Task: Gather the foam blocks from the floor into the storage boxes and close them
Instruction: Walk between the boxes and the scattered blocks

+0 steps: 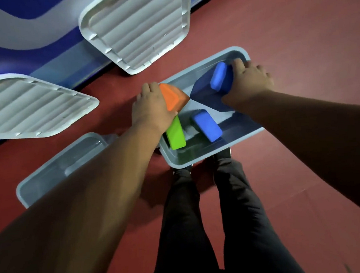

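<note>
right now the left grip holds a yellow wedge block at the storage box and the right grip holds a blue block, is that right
No, the wedge block is orange, not yellow. The head view shows the left grip holding an orange wedge block at the storage box and the right grip holding a blue block.

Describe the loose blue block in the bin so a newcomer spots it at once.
Start at the clear storage box on the right, the one with blocks in it. Inside lie two unheld blocks: a green block and, to its right, the loose blue block. It is the only blue one nobody holds; the larger blue block sits in the grip of the right hand.
</note>
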Motion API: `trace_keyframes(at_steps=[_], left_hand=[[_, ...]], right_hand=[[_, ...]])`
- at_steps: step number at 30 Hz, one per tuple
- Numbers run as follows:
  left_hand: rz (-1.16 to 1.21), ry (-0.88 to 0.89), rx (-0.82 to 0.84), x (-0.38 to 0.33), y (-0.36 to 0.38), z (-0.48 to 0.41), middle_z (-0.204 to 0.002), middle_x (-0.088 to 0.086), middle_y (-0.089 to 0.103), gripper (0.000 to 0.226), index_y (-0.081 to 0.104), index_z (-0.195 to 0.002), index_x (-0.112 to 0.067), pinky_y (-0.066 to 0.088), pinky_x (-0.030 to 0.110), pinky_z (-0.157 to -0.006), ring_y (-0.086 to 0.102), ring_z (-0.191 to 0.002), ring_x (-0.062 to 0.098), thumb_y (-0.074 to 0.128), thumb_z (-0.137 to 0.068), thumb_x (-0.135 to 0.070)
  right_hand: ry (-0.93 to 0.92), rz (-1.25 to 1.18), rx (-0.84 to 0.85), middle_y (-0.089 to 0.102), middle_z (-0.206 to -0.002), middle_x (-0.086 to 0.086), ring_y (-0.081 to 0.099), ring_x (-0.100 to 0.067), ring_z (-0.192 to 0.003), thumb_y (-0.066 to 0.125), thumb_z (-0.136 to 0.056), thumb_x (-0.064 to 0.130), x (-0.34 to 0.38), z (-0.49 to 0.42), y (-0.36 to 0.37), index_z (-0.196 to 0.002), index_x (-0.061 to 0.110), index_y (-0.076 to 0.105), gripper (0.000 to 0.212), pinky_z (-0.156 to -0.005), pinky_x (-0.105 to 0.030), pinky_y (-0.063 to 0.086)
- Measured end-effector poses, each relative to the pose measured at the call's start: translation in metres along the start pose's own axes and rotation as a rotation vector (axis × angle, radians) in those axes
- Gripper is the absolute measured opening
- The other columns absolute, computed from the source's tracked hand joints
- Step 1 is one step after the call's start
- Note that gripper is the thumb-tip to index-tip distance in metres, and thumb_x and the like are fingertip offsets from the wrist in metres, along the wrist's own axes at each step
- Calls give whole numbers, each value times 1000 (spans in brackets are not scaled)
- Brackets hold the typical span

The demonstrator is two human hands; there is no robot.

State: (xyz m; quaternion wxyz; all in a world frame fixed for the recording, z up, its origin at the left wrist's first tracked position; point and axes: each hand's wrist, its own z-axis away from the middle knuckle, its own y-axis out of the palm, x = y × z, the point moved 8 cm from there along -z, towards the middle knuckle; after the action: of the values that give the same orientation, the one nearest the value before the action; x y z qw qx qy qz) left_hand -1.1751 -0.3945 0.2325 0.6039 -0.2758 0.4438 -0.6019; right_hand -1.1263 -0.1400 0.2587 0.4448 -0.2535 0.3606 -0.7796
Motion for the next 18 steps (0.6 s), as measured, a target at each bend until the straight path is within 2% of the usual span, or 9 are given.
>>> trace_keyframes(at_steps=[3,6,13,15,18], left_hand=[[-51,12,44,-4,27,-27,-132,11,52,81,47,-132,-13,48,46,-95,56,-122,35,90,-71,-45],[-136,32,20,-8,53,-52,-132,8,53,79,48,-134,-18,45,43,-98,55,-120,32,86,-71,-47],[-86,128,83,-21,117,-100,-132,3,54,81,49,-137,-23,44,45,-100,53,-120,31,86,-70,-50],[-68,97,124,-16,134,-104,-137,4,54,81,48,-140,-22,43,46,-104,52,-125,31,86,-71,-44],[-54,64,131,-11,150,-101,-137,8,54,69,48,-141,-17,44,47,-104,52,-125,34,76,-78,-26]], right_hand=[[-47,39,9,47,-139,-15,44,-41,-130,75,-79,36,7,-35,21,-140,21,39,73,-107,-51,38],[-114,65,27,48,-135,-14,45,-41,-128,75,-79,36,14,-66,47,-139,21,41,70,-105,-52,40],[-230,148,128,51,-138,-9,45,-37,-131,73,-83,38,22,-123,109,-139,23,42,66,-107,-52,38],[-235,159,154,50,-143,-8,44,-36,-134,72,-85,33,21,-135,121,-144,25,40,68,-109,-51,38],[-188,123,206,43,-153,-7,40,-35,-141,67,-88,21,11,-148,135,-153,27,34,73,-112,-49,38]])
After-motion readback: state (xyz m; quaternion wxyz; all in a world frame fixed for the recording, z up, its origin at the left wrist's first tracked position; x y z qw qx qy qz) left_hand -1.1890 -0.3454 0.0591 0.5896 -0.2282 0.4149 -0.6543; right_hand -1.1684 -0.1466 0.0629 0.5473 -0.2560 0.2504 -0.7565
